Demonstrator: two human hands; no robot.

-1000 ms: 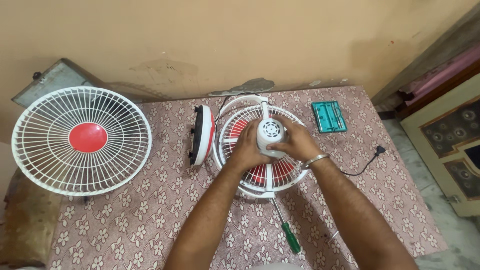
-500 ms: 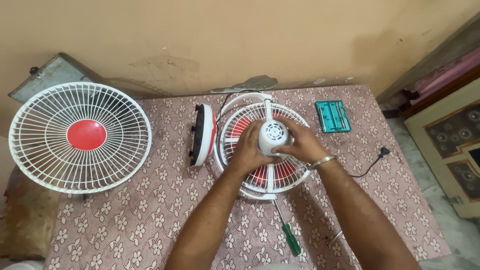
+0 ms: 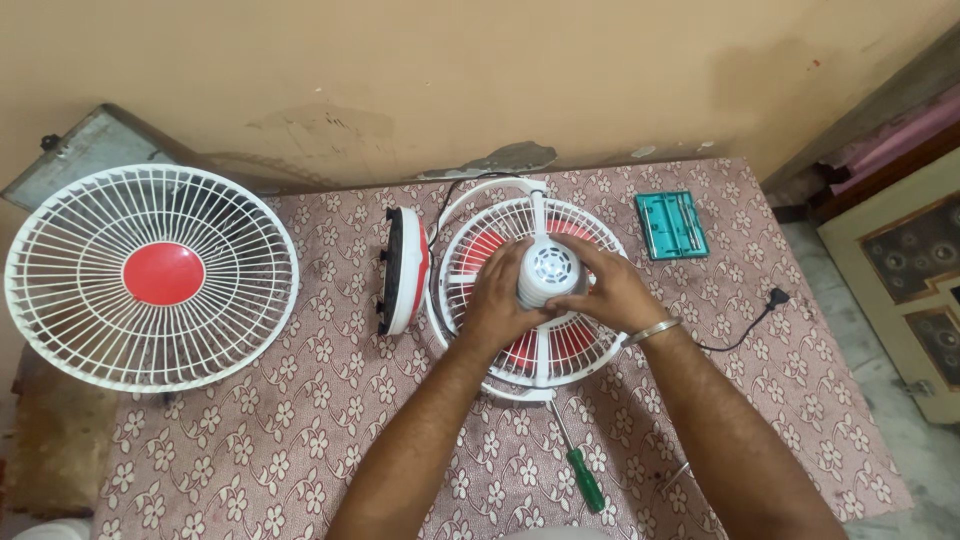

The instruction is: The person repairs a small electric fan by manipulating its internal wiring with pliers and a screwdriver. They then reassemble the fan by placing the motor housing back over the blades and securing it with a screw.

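Both hands are on the white motor housing [image 3: 548, 272], which stands at the centre of the rear fan guard [image 3: 535, 290] lying flat on the bench [image 3: 300, 440], middle of the floral cloth. Left hand [image 3: 500, 295] is curled around the housing's left side, fingers closed against it. Right hand [image 3: 605, 290] wraps the right side, thumb on the lower edge, fingers over the top rim; a metal bangle sits at that wrist.

Handling judgement: housing is rigid moulded plastic, smooth and likely a bit slippery; probably the heaviest part here because of the motor inside. Best gripped round its cylindrical body, as now. Guard wires are thin and springy, poor for lifting.

Nearby: detached front guard [image 3: 150, 278] with red centre at far left, red-and-white base part [image 3: 403, 270] just beside the guard, green-handled screwdriver [image 3: 583, 474] below, teal case [image 3: 671, 224] and a plug [image 3: 776, 297] to the right.
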